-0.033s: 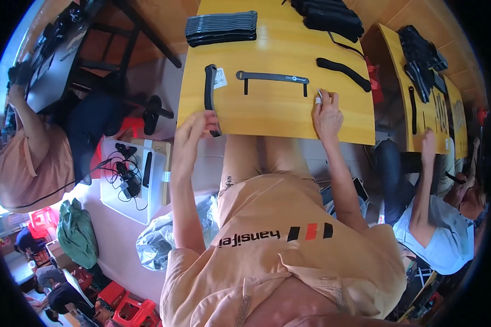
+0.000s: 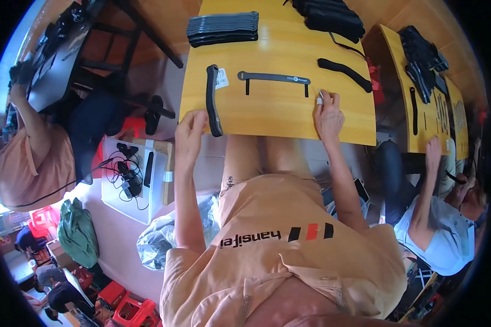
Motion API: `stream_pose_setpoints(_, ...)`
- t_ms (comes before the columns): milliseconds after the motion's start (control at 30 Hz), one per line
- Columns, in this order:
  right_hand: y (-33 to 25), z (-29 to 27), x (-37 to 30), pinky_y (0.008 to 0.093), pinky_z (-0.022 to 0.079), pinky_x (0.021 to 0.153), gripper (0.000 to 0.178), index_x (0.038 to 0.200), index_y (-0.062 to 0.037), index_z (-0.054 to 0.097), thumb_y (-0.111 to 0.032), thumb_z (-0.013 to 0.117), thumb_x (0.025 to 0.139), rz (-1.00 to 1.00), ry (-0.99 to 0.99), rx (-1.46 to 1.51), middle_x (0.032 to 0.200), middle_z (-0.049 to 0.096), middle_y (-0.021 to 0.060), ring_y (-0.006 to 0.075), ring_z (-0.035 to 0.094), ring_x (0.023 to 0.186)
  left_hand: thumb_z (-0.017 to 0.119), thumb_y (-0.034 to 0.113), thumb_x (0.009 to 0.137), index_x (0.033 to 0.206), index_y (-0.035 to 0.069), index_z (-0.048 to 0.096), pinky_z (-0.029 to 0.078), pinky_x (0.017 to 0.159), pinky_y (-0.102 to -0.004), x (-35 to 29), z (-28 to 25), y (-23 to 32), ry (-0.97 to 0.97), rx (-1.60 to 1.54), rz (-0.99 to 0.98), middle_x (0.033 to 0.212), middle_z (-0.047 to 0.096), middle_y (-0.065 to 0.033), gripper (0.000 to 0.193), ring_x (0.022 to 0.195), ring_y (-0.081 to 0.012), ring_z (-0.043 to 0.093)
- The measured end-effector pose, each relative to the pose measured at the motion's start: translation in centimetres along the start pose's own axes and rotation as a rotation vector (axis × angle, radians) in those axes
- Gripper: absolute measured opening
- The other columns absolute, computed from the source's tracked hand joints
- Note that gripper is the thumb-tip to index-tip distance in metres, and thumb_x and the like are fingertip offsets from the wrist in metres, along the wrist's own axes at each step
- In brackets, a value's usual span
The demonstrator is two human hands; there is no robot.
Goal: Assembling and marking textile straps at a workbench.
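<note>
My left hand [image 2: 191, 128] is at the table's near left edge, fingers curled in, with nothing visible in them. Just right of it, apart from it, a stack of dark straps [image 2: 211, 101] lies lengthwise beside a white printed label [image 2: 222, 78]. My right hand [image 2: 329, 119] rests near the front right, thumb and fingers pinching a small white thing [image 2: 319, 100] too small to make out. Between the hands a grey strap [image 2: 275, 78] lies crosswise, with two short black strips [image 2: 247, 87] pointing toward me beneath its ends. A curved black strap [image 2: 345, 72] is beyond my right hand.
A neat pile of grey and black straps [image 2: 222, 28] sits at the table's far left, a heap of black straps [image 2: 333, 20] at the far right. A white bin with cables [image 2: 128, 199] stands on the floor at left. Co-workers sit on both sides.
My left hand has drawn back to the left, off the lower end of the stack of dark straps. My right hand stays in place. The co-worker's hand at right has lowered slightly.
</note>
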State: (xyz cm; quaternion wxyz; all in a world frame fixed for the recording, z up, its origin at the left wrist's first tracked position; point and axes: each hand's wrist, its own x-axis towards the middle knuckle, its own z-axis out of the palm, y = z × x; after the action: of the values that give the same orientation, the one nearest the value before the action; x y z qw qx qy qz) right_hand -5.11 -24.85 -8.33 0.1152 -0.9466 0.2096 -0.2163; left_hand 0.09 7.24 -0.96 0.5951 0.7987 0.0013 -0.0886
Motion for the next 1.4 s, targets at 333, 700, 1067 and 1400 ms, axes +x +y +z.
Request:
stream_pose_setpoints(333,0.5,-0.1,0.2,0.0434,0.047,0.062,0.027,0.107,-0.0102,0.053,-0.017,0.052,0.080,0.054,-0.028,0.086,0.096,0.050,0.0099,0.0320,0.058,0.074,0.059,0.026,0.075,0.076,0.002,0.052,0.045,0.055,-0.0381,5.3,2.2,-4.6,0.228,0.667,0.116,0.063,0.060,-0.0171,0.025,0.056,-0.0320,0.057)
stream_pose_setpoints(700,-9.5,-9.1,-2.1,0.0275,0.040,0.084,0.037,0.119,-0.0049,0.050,-0.007,0.044,0.083,-0.066,-0.742,1.092,0.102,0.057,0.0143,0.0245,0.054,0.098,0.047,0.022,0.088,0.092,0.003,0.054,0.035,0.049,-0.0185,-0.4,5.2,3.1,0.114,-0.734,-0.124,0.055,0.051,-0.0029,0.021,0.049,-0.0073,0.046)
stream_pose_setpoints(1067,-11.5,-8.7,-3.6,0.0202,0.033,0.053,0.027,0.104,-0.0048,0.061,-0.001,0.057,0.077,-0.256,-0.508,1.263,0.074,0.052,0.0013,0.0072,0.045,0.063,0.035,0.028,0.094,0.112,0.002,0.046,0.042,0.056,-0.0218,-2.4,8.6,3.6,-0.009,-0.817,-0.033,0.076,0.046,-0.0017,0.034,0.063,-0.0083,0.048)
stream_pose_setpoints(1400,-10.6,-9.9,-2.3,0.0187,0.030,0.051,0.027,0.106,-0.0021,0.060,-0.004,0.049,0.082,-0.170,-0.549,1.402,0.073,0.047,-0.0026,0.0055,0.038,0.057,0.053,0.005,0.085,0.109,-0.003,0.045,0.052,0.069,-0.0242,-3.6,6.7,4.6,-0.215,-0.953,-0.039,0.091,0.060,-0.0118,0.027,0.082,-0.0155,0.062)
